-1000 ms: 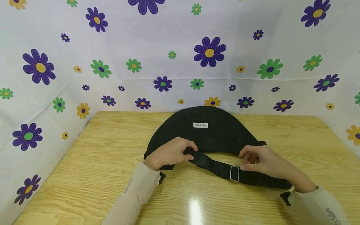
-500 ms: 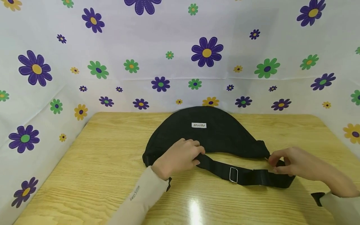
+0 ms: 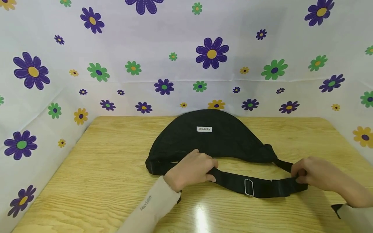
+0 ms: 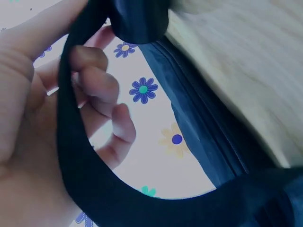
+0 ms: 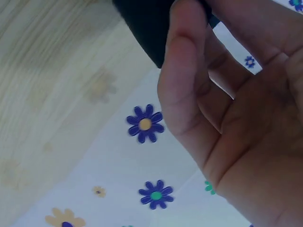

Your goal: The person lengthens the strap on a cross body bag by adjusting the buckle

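A black half-moon waist bag point(image 3: 204, 142) lies on the table with a small white label point(image 3: 204, 129) on its front. Its black strap point(image 3: 233, 182) runs along the near side and carries a metal slider buckle point(image 3: 249, 187). My left hand point(image 3: 192, 170) pinches the strap left of the buckle; in the left wrist view the strap point(image 4: 71, 142) passes across the palm and fingers. At the strap's right bend, my right hand point(image 3: 317, 173) pinches it between thumb and fingers. In the right wrist view a dark end of the strap point(image 5: 147, 28) shows at the fingertips.
The wooden table point(image 3: 110, 181) has a light grain. A white cloth with printed flowers point(image 3: 175, 38) hangs behind it and along both sides. The bag's top edge is close to the table's back edge.
My right hand has moved right along the strap to its bend. My left hand has shifted slightly right and nearer, and the strap between the bag's right end and my right hand is drawn out.
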`<state>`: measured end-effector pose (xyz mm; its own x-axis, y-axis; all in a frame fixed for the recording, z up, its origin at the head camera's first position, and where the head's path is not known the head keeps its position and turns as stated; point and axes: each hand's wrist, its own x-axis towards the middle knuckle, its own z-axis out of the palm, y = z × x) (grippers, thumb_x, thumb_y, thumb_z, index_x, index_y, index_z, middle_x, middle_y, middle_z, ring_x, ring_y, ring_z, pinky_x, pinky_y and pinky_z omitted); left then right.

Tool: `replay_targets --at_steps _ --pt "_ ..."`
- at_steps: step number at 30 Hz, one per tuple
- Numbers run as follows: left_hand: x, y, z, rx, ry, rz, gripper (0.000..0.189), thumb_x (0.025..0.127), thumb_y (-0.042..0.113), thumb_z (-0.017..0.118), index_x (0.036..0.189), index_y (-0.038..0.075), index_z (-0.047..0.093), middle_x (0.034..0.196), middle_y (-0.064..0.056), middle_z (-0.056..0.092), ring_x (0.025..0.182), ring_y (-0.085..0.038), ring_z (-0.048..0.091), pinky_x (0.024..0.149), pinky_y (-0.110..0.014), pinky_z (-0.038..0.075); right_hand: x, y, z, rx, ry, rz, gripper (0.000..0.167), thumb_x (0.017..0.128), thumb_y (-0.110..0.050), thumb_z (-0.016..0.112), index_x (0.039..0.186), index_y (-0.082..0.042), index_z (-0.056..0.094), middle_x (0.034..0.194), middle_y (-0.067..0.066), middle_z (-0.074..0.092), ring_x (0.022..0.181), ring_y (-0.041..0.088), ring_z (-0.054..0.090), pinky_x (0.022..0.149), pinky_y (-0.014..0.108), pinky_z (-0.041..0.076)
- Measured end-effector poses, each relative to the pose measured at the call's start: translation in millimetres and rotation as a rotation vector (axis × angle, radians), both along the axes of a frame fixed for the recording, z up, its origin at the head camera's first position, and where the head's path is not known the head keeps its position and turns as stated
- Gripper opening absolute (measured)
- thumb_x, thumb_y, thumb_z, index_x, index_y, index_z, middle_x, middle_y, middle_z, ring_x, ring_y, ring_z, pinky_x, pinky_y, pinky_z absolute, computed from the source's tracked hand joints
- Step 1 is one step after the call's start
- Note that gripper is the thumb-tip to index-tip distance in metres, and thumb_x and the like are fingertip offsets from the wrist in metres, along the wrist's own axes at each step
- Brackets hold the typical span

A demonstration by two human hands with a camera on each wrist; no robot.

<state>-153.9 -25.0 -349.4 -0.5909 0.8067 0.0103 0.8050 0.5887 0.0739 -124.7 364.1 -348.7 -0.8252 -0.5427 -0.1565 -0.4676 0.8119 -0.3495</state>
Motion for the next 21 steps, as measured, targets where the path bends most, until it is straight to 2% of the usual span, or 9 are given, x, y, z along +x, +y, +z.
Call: replay_targets --at_steps 4,7,9,11,14,17,18,21 --pt "-1.3 -8.4 -1.1 0.029 -0.078 0.007 0.034 0.088 0.033 0.080 0.117 0.015 0.072 0.102 0.007 0.075 0.082 -0.004 0.067 0.084 -0.024 0.050 -5.0 12.8 -5.9 0.037 0.165 -0.016 0.027 0.078 0.008 0.079 0.077 -0.015 0.067 0.077 -0.013 0.060 0.065 -0.001 0.051 0.054 0.028 0.046" --pt "-3.2 -16.2 -3.3 0.042 -0.136 0.037 0.034 0.090 0.030 0.080 0.118 0.013 0.069 0.094 0.004 0.074 0.078 -0.005 0.065 0.079 -0.022 0.050 -8.2 22.4 -11.9 0.006 0.278 -0.002 0.033 0.074 0.012 0.080 0.075 -0.016 0.062 0.073 -0.014 0.058 0.062 -0.002 0.049 0.052 0.027 0.043" --pt "-4.0 -20.9 -4.9 0.055 -0.172 0.061 0.033 0.090 0.028 0.079 0.117 0.011 0.067 0.086 0.004 0.072 0.074 -0.005 0.064 0.074 -0.020 0.050 -10.0 27.4 -15.3 -0.013 0.321 -0.007 0.037 0.073 0.014 0.079 0.074 -0.017 0.058 0.069 -0.016 0.053 0.059 -0.003 0.043 0.050 0.025 0.039" --pt "-4.3 -25.1 -6.3 0.077 -0.211 0.077 0.033 0.091 0.026 0.079 0.116 0.010 0.066 0.075 0.005 0.065 0.068 -0.004 0.059 0.069 -0.020 0.049 -11.4 31.7 -18.0 -0.021 0.345 -0.019 0.041 0.073 0.016 0.077 0.073 -0.018 0.054 0.066 -0.017 0.046 0.057 -0.004 0.036 0.049 0.024 0.034" --pt "-4.0 -31.0 -5.9 0.094 -0.263 0.098 0.036 0.091 0.024 0.079 0.119 0.007 0.065 0.071 0.005 0.060 0.068 -0.005 0.058 0.068 -0.019 0.048 -13.2 36.6 -20.7 -0.007 0.362 -0.043 0.042 0.074 0.017 0.075 0.073 -0.019 0.052 0.064 -0.017 0.041 0.057 -0.003 0.030 0.051 0.023 0.031" --pt "-3.7 -37.1 -5.7 0.096 -0.274 0.094 0.037 0.091 0.023 0.079 0.122 0.005 0.068 0.085 0.001 0.070 0.078 -0.007 0.065 0.073 -0.019 0.050 -15.2 41.2 -20.1 0.024 0.372 -0.059 0.041 0.074 0.017 0.074 0.073 -0.018 0.053 0.065 -0.014 0.046 0.057 -0.002 0.033 0.050 0.024 0.034" --pt "-3.5 -39.1 -5.7 0.095 -0.272 0.085 0.033 0.090 0.022 0.079 0.118 0.006 0.070 0.087 0.000 0.071 0.078 -0.007 0.065 0.073 -0.019 0.050 -15.9 42.3 -19.0 0.035 0.361 -0.071 0.040 0.075 0.018 0.074 0.073 -0.017 0.054 0.065 -0.013 0.048 0.058 -0.002 0.035 0.050 0.025 0.036" --pt "-2.7 -42.9 -7.1 0.098 -0.263 0.048 0.013 0.091 0.020 0.078 0.099 0.011 0.072 0.078 0.005 0.067 0.070 -0.005 0.059 0.068 -0.020 0.047 -17.8 42.2 -14.3 0.088 0.308 -0.108 0.030 0.077 0.015 0.074 0.077 -0.012 0.061 0.067 -0.009 0.054 0.058 0.001 0.042 0.051 0.027 0.041"
